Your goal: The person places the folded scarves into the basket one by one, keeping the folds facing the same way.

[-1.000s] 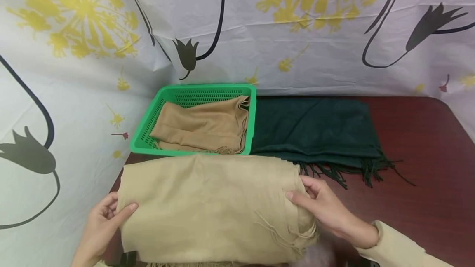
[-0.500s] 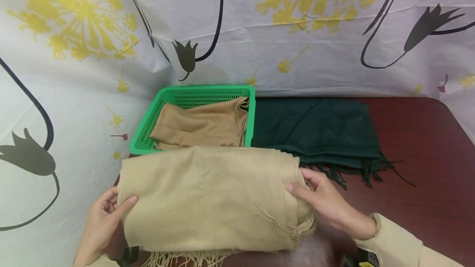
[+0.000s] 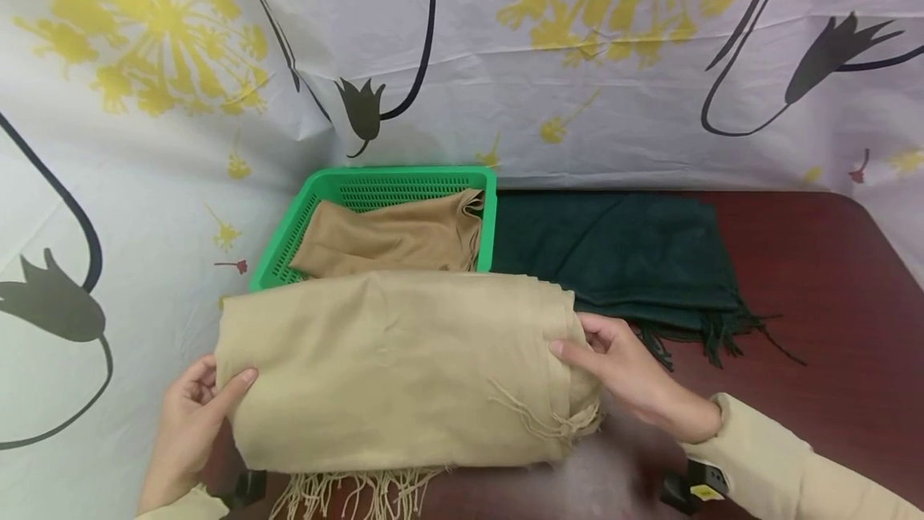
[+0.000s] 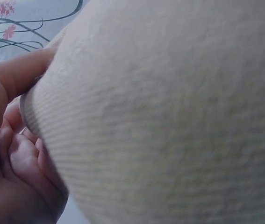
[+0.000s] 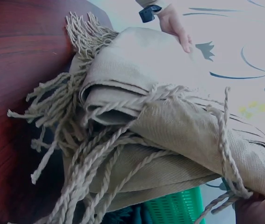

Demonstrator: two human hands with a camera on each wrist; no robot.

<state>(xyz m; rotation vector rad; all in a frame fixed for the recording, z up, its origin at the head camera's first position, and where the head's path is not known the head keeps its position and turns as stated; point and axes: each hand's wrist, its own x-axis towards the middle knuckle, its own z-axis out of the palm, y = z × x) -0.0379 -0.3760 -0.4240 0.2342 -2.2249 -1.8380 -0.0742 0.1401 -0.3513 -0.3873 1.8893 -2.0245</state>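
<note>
A person holds a folded beige scarf [image 3: 404, 371] by its two short ends, low in the centre of the head view. The left hand [image 3: 189, 424], at the lower left, grips the left end, thumb on top and fingers curled beneath; the left wrist view shows the fingers [image 4: 25, 158] tucked under the cloth. The right hand [image 3: 635, 379], right of centre, clamps the other end the same way, thumb on top, near a tassel that lies across the fold. Fringe hangs from the scarf's near edge at the bottom of the frame. The right wrist view shows the folded layers and twisted fringe strands [image 5: 90, 154] bunched at that end.

The scarf's far edge overlaps the front rim of a green basket [image 3: 375, 180], which sits just above it in the frame and already holds a folded tan scarf [image 3: 393, 241]. To the right of the basket, a dark green scarf [image 3: 621, 257] lies flat on the dark red table [image 3: 830, 303]. A flowered sheet [image 3: 577, 62] hangs behind.

The step in hand appears to be carrying the folded scarf toward the basket. The next move likely calls for keeping both ends level so the folds hold, and lifting the loose fringe clear of the rim.
</note>
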